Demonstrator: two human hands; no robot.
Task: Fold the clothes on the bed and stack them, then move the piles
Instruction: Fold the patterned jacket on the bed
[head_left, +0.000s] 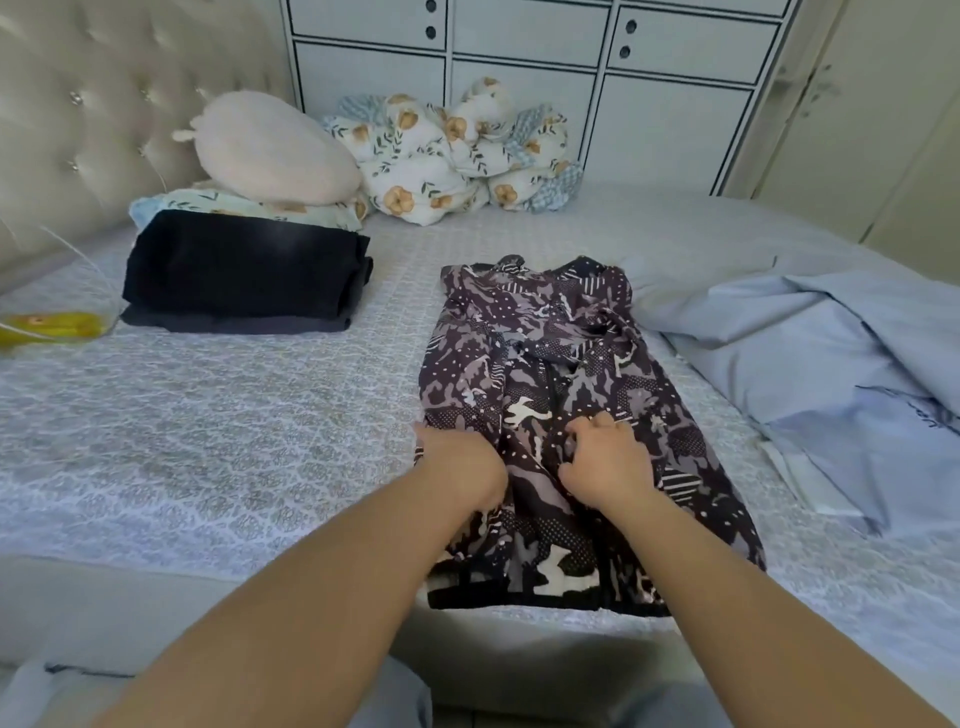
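A dark patterned dress (540, 364), purple, grey and white, lies lengthwise on the bed (218, 426) with its sides folded inward. My left hand (462, 467) grips the dress's left edge near its middle, fingers tucked under the cloth. My right hand (605, 457) pinches a bunch of the fabric at the centre with curled fingers. A pile of folded dark clothes (244, 275) sits at the left, toward the headboard. A light blue garment (831, 364) lies rumpled on the right side of the bed.
A cream plush pillow (275, 145) rests on a floral pillow behind the dark pile. A bunched floral quilt (457, 150) lies against the white cabinet (649, 104). A yellow object (52, 325) lies at the left edge. The tufted headboard (78, 114) stands at the left.
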